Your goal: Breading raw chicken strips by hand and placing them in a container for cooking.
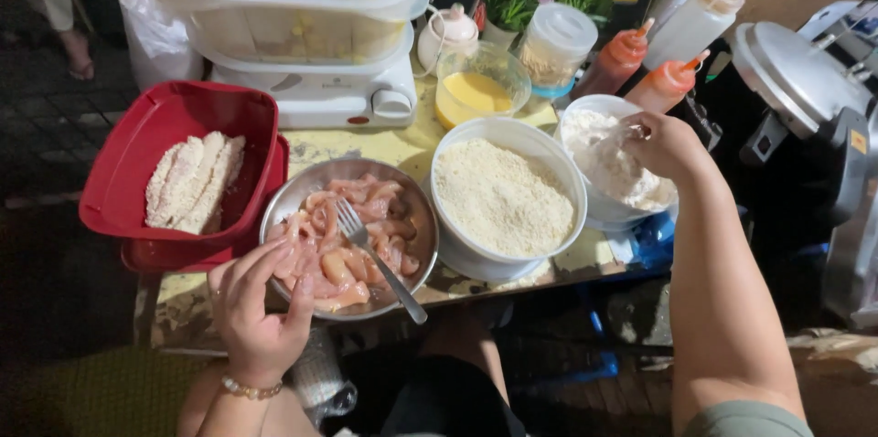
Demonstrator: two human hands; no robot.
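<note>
Over the white bowl of flour: right hand, fingers bent down into the powder, coated white at the tips; whether clenched on a piece cannot be told. Just left of that hand, a larger white bowl of breadcrumbs, touching the flour bowl's rim. Further left, left hand, fingers loosely curled around the near rim of the metal bowl, resting on its edge. Beside those fingers, raw chicken strips, pink and wet, with a fork lying across them, handle over the rim. Beyond that hand, red container holding breaded strips. Behind the right hand, sauce bottles and a glass bowl of yellow liquid.
</note>
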